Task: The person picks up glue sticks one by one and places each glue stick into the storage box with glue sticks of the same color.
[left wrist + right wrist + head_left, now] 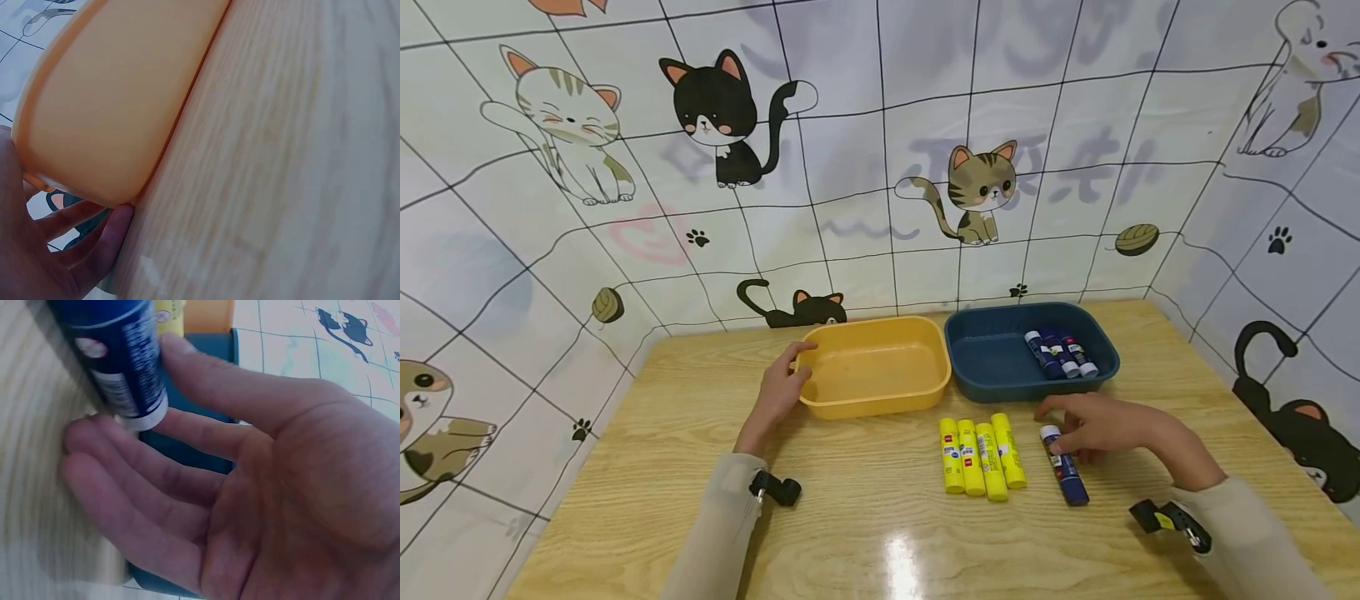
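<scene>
Single glue stick [1063, 475], dark blue with white cap: lying on the bench [850, 533] at the right, cap end pointing far, dark end near.
Right hand [1105, 423]: over the cap end; grip released, thumb at the stick's side, remaining fingers loosely bent and spread past the cap.
Yellow glue sticks [971, 458], four: side by side on the bench, left of the single stick, the rightmost set slightly farther.
Blue box [988, 362]: far right, beyond the sticks; at its right end, three dark blue tubes [1043, 354] with white caps, lying together.
Yellow box [876, 371]: just left of the blue box, floor bare.
Left hand [781, 387]: at the yellow box's left end, grip grasping the rim.
Sleeves [721, 517], pale, two: each with a black strap at the wrist.
Wall covering [850, 167]: white, grid lines, printed cats; far side, left and right.
</scene>
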Demonstrator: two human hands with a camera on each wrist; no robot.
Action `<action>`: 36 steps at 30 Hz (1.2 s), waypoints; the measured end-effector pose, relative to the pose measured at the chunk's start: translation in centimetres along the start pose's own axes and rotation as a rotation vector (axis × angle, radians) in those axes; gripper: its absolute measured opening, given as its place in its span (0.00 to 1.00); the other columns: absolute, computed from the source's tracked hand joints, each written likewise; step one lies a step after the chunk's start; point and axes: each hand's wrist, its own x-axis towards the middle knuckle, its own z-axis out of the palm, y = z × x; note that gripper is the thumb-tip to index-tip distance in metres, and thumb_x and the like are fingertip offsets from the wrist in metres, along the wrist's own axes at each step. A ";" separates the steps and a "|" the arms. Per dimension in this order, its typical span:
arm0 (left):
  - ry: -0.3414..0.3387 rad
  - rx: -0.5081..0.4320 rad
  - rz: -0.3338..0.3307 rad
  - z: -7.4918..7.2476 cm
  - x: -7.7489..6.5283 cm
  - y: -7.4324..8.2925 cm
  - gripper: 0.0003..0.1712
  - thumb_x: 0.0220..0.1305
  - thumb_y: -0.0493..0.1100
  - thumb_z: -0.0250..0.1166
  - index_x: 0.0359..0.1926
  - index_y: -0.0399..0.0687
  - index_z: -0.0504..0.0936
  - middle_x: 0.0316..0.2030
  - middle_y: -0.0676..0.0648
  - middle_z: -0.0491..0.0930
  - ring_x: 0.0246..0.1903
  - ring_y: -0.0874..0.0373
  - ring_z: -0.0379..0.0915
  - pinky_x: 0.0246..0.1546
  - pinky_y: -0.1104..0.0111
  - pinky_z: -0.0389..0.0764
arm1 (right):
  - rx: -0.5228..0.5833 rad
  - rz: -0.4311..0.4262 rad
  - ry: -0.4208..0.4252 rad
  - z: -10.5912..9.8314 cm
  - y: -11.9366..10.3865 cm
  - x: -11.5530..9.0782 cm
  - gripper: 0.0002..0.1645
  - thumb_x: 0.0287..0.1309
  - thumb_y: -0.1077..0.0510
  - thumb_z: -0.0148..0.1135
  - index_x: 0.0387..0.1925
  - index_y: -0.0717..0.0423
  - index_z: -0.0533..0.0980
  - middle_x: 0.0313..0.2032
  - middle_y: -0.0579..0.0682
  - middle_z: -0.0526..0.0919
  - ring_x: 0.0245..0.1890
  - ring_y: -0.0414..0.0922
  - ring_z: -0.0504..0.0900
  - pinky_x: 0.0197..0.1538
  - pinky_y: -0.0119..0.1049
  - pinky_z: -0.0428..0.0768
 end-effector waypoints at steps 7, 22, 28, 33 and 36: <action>-0.002 0.002 0.002 -0.1 0.0 0.0 0.26 0.72 0.39 0.52 0.68 0.53 0.74 0.71 0.40 0.70 0.66 0.42 0.69 0.61 0.51 0.76 | 0.065 0.087 -0.023 -0.7 0.1 -1.2 0.29 0.69 0.54 0.64 0.66 0.59 0.69 0.32 0.53 0.82 0.30 0.49 0.83 0.34 0.43 0.84; 0.002 0.000 0.014 0.0 0.0 -0.1 0.25 0.72 0.39 0.52 0.68 0.53 0.75 0.71 0.39 0.71 0.67 0.42 0.69 0.61 0.49 0.76 | 0.047 0.148 0.010 0.3 -0.4 -0.3 0.30 0.57 0.54 0.75 0.55 0.59 0.70 0.28 0.53 0.82 0.22 0.50 0.86 0.29 0.43 0.85; 0.004 0.006 0.010 0.1 0.0 -0.2 0.26 0.72 0.39 0.52 0.68 0.53 0.75 0.70 0.39 0.71 0.64 0.42 0.71 0.59 0.51 0.77 | 0.062 0.145 -0.010 0.1 -0.2 -0.3 0.26 0.57 0.56 0.75 0.52 0.60 0.72 0.28 0.54 0.83 0.23 0.50 0.87 0.29 0.42 0.86; 0.003 0.004 0.005 0.1 0.0 -0.2 0.26 0.72 0.39 0.52 0.68 0.53 0.75 0.70 0.40 0.71 0.63 0.43 0.72 0.58 0.54 0.78 | 0.107 0.097 -0.025 -0.1 0.1 -0.3 0.26 0.58 0.59 0.73 0.53 0.63 0.72 0.29 0.55 0.82 0.24 0.50 0.87 0.30 0.44 0.87; 0.004 0.003 0.005 0.0 0.0 -0.1 0.26 0.72 0.39 0.53 0.68 0.53 0.75 0.70 0.40 0.71 0.64 0.43 0.71 0.59 0.52 0.77 | 0.122 0.042 -0.019 -0.2 0.4 -0.4 0.26 0.59 0.59 0.72 0.54 0.63 0.71 0.31 0.55 0.81 0.24 0.50 0.86 0.30 0.44 0.87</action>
